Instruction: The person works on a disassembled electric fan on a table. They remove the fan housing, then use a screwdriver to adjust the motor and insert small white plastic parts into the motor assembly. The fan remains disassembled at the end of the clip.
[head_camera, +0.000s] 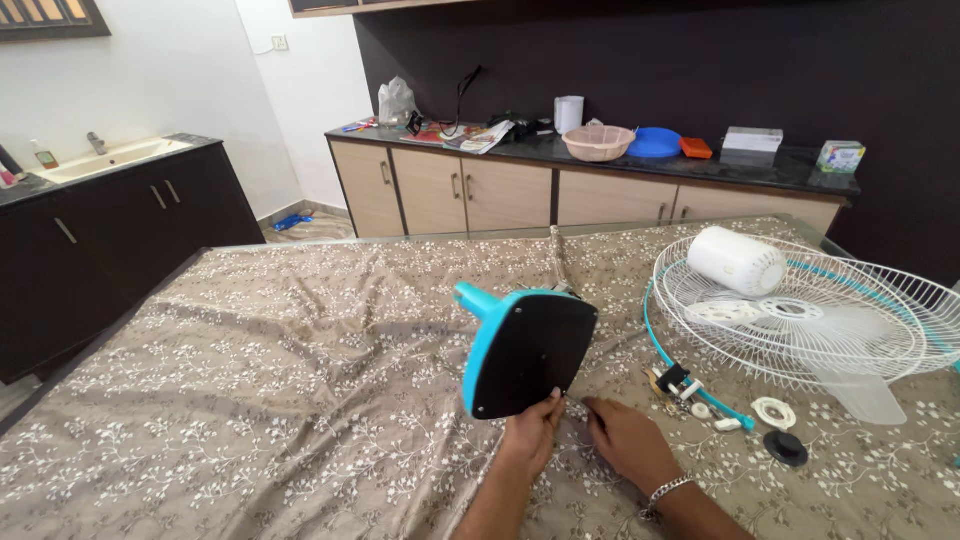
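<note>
Turquoise plastic fan base with a flat black underside plate (525, 352), tipped up on edge on the brown floral cloth-covered table (250, 380), black plate facing the camera. Gripped at its lower edge by the left hand (532, 432), fingers curled closed on the rim. Just right of the base's lower corner, right hand (622, 437) resting low on the cloth, fingers drawn together as if pinching something small; too tiny to tell what, or whether anything is held at all. Silver chain bracelet (668, 489) on that wrist.

Farther right of the base: small loose fittings (700, 400), a white ring (773, 411) and a black round cap (786, 447) scattered on the cloth. Beyond those, white wire fan guard with a turquoise rim (830, 330) lying flat, translucent blades (800, 312) and white cylindrical motor housing (738, 260) resting in it.

Judging by this layout, fan in separate pieces: base apart from motor and guard, fasteners loose. Joining of base, motor, blades and guard apparently not yet done.

Behind the base, dark countertop over beige cabinets (560, 150) with a beige bowl (598, 142) and blue dish (655, 142).
</note>
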